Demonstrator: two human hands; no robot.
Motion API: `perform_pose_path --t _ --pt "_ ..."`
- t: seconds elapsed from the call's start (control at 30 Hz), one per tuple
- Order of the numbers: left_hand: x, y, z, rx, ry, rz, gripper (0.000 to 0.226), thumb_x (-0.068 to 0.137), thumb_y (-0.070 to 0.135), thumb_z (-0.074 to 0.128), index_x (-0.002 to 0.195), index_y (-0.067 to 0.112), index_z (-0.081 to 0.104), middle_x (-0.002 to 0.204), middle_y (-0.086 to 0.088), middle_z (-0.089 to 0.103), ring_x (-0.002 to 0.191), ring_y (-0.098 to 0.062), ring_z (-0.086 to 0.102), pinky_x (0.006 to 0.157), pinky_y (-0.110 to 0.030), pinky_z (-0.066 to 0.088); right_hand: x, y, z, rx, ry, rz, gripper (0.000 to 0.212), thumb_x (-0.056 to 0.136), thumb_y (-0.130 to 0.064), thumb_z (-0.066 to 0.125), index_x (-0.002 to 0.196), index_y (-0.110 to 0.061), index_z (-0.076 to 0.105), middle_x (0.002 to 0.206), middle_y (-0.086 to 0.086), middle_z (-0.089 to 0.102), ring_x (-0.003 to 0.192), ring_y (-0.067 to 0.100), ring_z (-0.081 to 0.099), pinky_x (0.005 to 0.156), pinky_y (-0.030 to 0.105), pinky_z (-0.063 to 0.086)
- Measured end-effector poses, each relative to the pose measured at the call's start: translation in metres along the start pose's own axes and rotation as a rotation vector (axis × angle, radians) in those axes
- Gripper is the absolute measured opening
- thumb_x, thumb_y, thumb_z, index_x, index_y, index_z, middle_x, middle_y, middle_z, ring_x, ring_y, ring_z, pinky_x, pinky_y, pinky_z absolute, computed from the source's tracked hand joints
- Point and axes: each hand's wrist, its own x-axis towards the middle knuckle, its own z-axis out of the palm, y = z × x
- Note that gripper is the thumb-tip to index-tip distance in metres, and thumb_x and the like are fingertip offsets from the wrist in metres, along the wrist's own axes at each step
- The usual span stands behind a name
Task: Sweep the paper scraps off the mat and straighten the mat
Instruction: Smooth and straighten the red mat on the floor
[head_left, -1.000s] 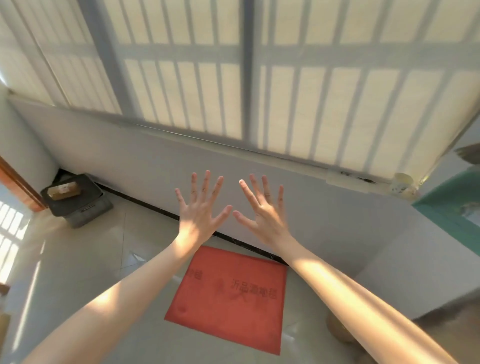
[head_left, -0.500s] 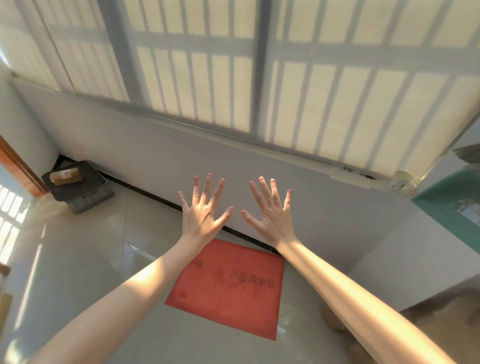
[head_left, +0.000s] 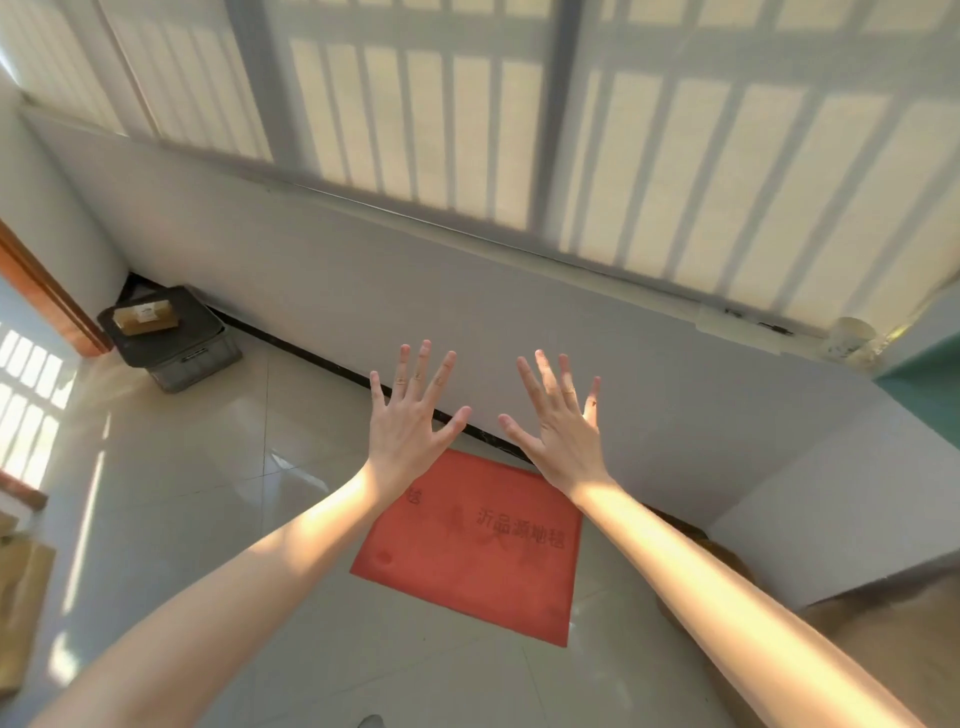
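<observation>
Both hands, left (head_left: 407, 431) and right (head_left: 562, 437), spread open; red mat (head_left: 470, 566) with dark printed characters lies askew

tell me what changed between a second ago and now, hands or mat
Very little. Both hands, left hand and right hand, sank slightly in the view, as did the red mat, which suggests the head tilted up. Both hands stayed open, fingers spread, nothing gripped. The mat kept its place on the floor; no scraps are visible.
</observation>
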Motion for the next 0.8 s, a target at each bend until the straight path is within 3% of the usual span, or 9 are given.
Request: perform_pose_path --t 0.23,0.4,0.6,0.8 --pt "0.023 -0.058 0.072 -0.013 -0.116 0.103 0.075 0.094 0.066 0.032 0.156 0.034 0.005 0.165 0.001 -0.001 0.151 -0.021 -0.009 0.120 -0.055 0.010 0.009 0.010 0.091 -0.072 -0.107 0.194 0.076 0.090 -0.072 0.021 0.151 -0.040 -0.013 0.160 -0.012 -0.017 0.144 0.014 -0.026 0.115 0.057 -0.015" --pt "0.015 -0.107 0.159 -0.106 -0.184 0.113 0.075 0.094 0.062 0.032 0.157 0.032 0.007 0.165 0.001 0.000 0.151 -0.019 -0.008 0.121 -0.050 0.008 0.000 0.026 0.187 -0.050 -0.154 0.294 0.075 0.092 -0.068 0.027 0.152 -0.039 -0.009 0.162 -0.013 -0.008 0.147 0.017 -0.019 0.116 0.060 -0.008" --pt "-0.019 -0.160 0.315 -0.104 -0.289 0.095 0.075 0.093 0.063 0.031 0.157 0.031 0.008 0.165 0.002 0.000 0.152 -0.021 -0.006 0.121 -0.047 0.008 -0.014 0.073 0.334 -0.074 -0.274 0.322 0.075 0.092 -0.070 0.027 0.152 -0.040 -0.007 0.161 -0.015 -0.006 0.148 0.017 -0.016 0.116 0.061 -0.003" --pt "-0.067 -0.208 0.499 -0.076 -0.343 0.042 0.074 0.093 0.065 0.027 0.157 0.033 0.009 0.165 0.000 0.004 0.152 -0.022 -0.001 0.120 -0.052 0.015 -0.039 0.148 0.501 -0.131 -0.320 0.334 0.074 0.091 -0.071 0.024 0.152 -0.040 -0.006 0.161 -0.015 -0.005 0.148 0.018 -0.017 0.116 0.059 -0.008"
